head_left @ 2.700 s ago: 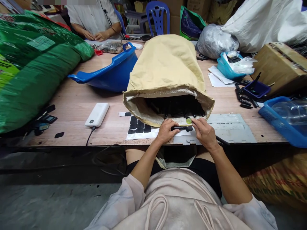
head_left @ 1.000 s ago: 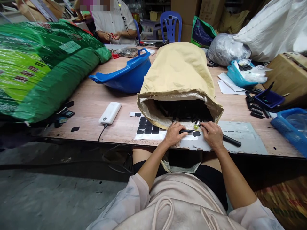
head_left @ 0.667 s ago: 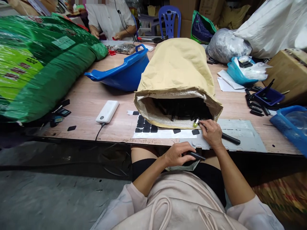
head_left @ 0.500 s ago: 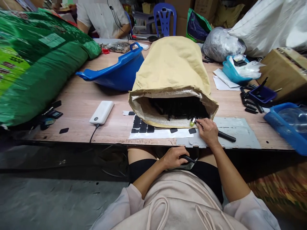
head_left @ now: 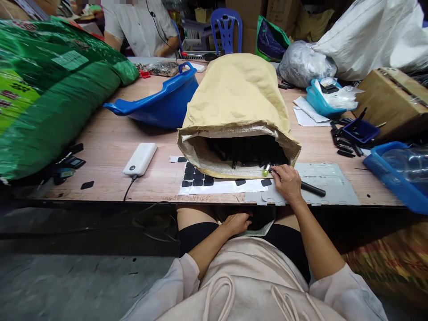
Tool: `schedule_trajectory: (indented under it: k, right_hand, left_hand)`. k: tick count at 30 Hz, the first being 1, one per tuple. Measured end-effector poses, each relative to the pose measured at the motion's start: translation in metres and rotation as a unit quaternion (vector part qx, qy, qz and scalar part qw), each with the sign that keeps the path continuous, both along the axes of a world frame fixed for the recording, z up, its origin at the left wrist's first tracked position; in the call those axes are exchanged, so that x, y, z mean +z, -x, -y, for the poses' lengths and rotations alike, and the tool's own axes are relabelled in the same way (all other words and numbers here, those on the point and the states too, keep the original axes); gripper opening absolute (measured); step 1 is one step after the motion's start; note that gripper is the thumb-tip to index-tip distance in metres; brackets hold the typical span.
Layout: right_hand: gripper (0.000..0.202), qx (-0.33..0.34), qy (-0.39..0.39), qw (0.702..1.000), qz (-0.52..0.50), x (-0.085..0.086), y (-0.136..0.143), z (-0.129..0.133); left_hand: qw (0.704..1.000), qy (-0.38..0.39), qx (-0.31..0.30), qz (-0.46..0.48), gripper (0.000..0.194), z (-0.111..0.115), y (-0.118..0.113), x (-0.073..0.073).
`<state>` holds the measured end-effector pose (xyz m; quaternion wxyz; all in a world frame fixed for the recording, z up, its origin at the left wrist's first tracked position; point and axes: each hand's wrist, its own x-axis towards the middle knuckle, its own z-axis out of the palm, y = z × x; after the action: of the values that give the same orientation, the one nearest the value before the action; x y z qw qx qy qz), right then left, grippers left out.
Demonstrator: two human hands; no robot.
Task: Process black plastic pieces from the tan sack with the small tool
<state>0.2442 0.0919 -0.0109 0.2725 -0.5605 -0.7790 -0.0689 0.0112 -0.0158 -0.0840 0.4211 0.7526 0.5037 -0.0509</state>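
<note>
My right hand point(head_left: 287, 182) is closed at the front of the table, its fingers pinched round a slim black-handled tool. The black handle point(head_left: 313, 188) sticks out behind the hand, and a small shiny metal and yellow-green end point(head_left: 266, 170) shows at the fingertips. Down in the lap, my left hand point(head_left: 238, 223) has its fingers stretched at the mouth of a dark bag point(head_left: 264, 225) between the thighs; nothing shows in it. Just beyond the right hand, a tan paper sack point(head_left: 239, 96) lies with its silvery-lined mouth facing me and black pieces point(head_left: 247, 151) inside.
A sheet of black stickers point(head_left: 227, 186) and a grey mat point(head_left: 331, 178) lie by the sack. Leftward are a white power bank point(head_left: 140, 159), a blue basin point(head_left: 160, 104) and green bags point(head_left: 60, 116). At right stand a cardboard box point(head_left: 394, 100) and blue tub point(head_left: 397, 178). A person point(head_left: 140, 26) sits opposite.
The black piece that was in my left hand no longer shows, and that hand's fingers now reach towards the dark bag. My right hand stays in place on the black-handled tool.
</note>
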Motion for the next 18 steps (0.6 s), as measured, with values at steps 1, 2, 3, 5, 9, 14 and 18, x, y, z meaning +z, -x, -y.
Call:
schedule_trajectory:
  k: [1, 2, 3, 5, 9, 14, 18]
  right_hand:
    - [0.022, 0.001, -0.001, 1.000, 0.000, 0.000, 0.000, 0.000]
    - [0.022, 0.001, -0.002, 1.000, 0.000, 0.000, 0.000, 0.000]
    - [0.022, 0.002, -0.002, 1.000, 0.002, 0.000, 0.001, 0.001]
    - [0.022, 0.000, 0.001, 1.000, 0.006, 0.001, 0.001, 0.001]
    - [0.023, -0.003, 0.010, 1.000, 0.009, 0.002, 0.001, 0.001]
    - [0.023, -0.003, 0.031, 1.000, 0.001, 0.002, 0.001, 0.001]
    - [0.024, -0.004, 0.044, 0.999, -0.001, 0.003, 0.002, 0.001]
  left_hand:
    - [1.000, -0.008, -0.017, 0.010, 0.039, 0.001, -0.001, 0.005]
    - [0.998, -0.021, -0.043, 0.031, 0.036, 0.002, -0.003, 0.013]
    - [0.995, -0.038, -0.075, 0.063, 0.032, 0.003, -0.005, 0.023]
    - [0.977, -0.084, -0.127, 0.149, 0.022, 0.003, -0.009, 0.046]
    - [0.931, -0.219, -0.056, 0.287, 0.017, -0.027, -0.011, 0.088]
    - [0.889, -0.394, 0.168, 0.162, 0.014, -0.109, 0.000, 0.105]
    - [0.911, -0.376, 0.164, 0.035, 0.014, -0.145, 0.000, 0.103]
